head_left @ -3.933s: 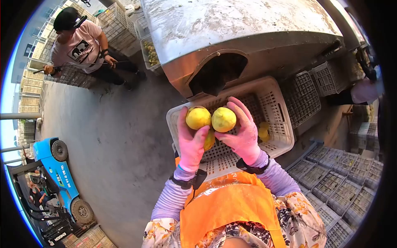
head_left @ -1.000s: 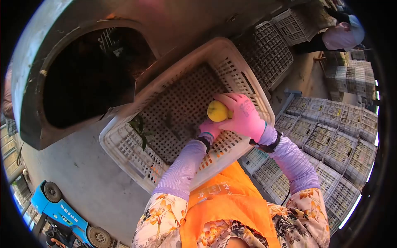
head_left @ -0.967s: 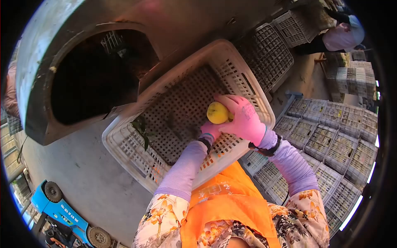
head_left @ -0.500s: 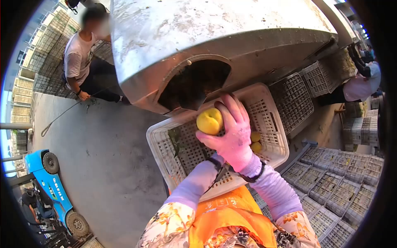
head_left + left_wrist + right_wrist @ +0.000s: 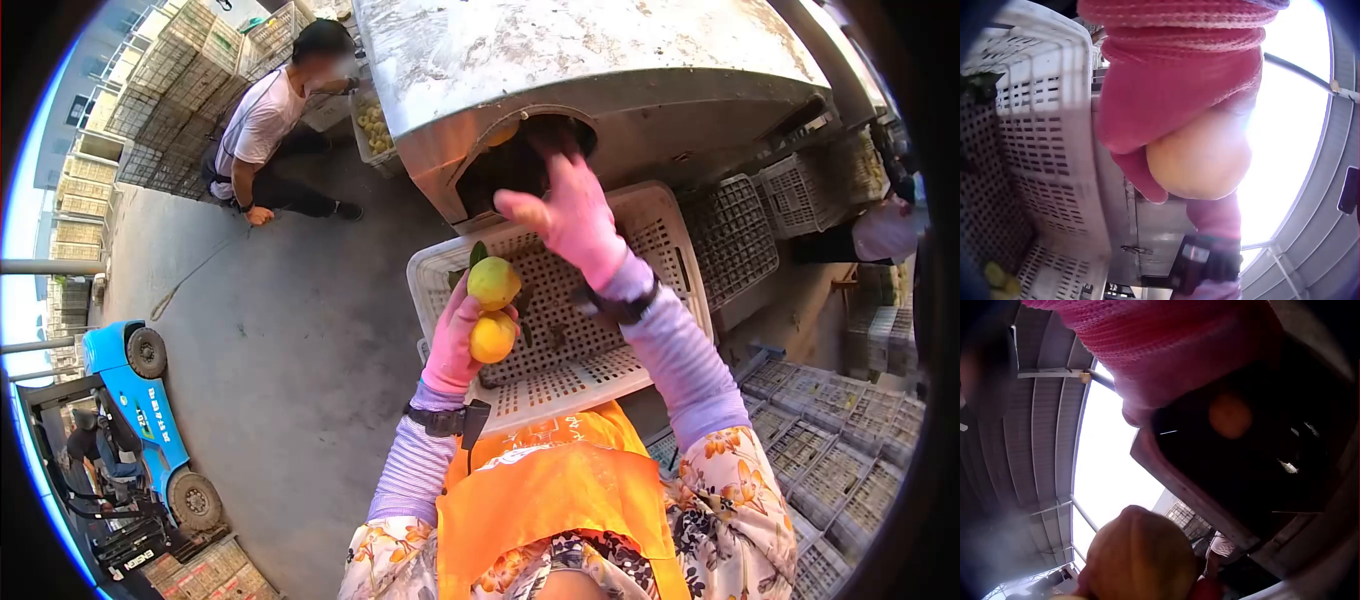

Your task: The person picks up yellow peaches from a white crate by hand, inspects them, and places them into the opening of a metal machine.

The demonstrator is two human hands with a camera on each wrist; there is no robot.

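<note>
My left hand [image 5: 458, 340], in a pink glove, holds two yellow citrus fruits in front of the crate. The upper fruit [image 5: 494, 283] has a green leaf beside it; the lower fruit [image 5: 492, 337] sits against the fingers. In the left wrist view, the glove curls round a pale fruit [image 5: 1200, 156]. My right hand [image 5: 572, 215], also gloved, reaches to the dark opening [image 5: 490, 182] of a metal machine, thumb spread and fingers extended into the shadow. A round fruit [image 5: 1230, 415] shows inside that opening, close to the glove.
A white slotted crate [image 5: 600, 375] stands below the opening, with a few fruits [image 5: 1002, 281] in one corner and leaves [image 5: 982, 87]. At left are a person [image 5: 265, 130] with a long hooked rod and a blue forklift [image 5: 140, 400]. Stacked crates [image 5: 840, 420] fill the right.
Half a second ago my right hand held a yellow fruit over the crate; it has moved up to the opening without it. My left hand has risen from the crate with two fruits.
</note>
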